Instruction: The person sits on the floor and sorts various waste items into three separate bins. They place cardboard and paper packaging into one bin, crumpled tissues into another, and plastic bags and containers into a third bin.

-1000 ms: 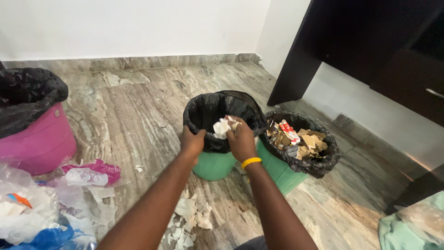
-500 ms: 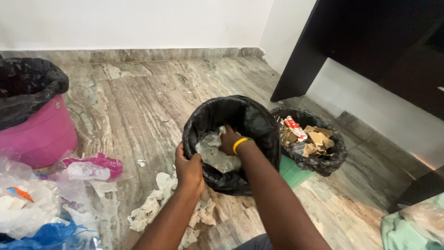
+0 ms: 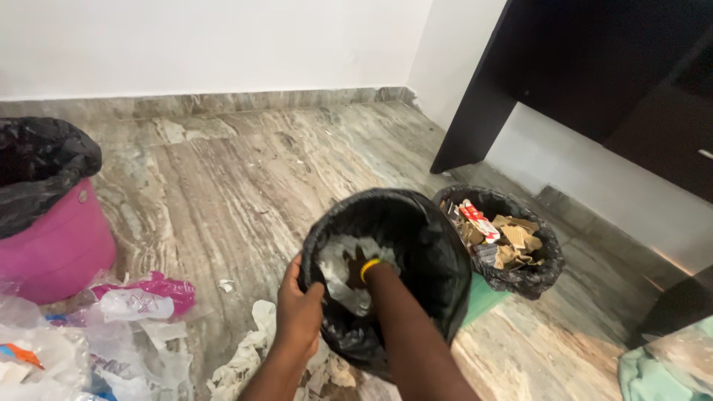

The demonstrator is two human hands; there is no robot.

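Left hand [image 3: 298, 312] clamped on the near rim of the black-lined bin [image 3: 423, 252], fingers curled over the liner edge. Right hand [image 3: 355, 269] plunged inside the bin, wrist with yellow band [image 3: 369, 266] visible; fingers pressed down into white paper scraps [image 3: 338, 256], their spread cannot be told. Bin tilted toward the person. Torn paper bits [image 3: 241, 360] lie on the floor just left of and below the left hand. Second lined bin with cardboard pieces [image 3: 512, 241] sits just right of the right hand. Pink bin [image 3: 56, 241] well to the left.
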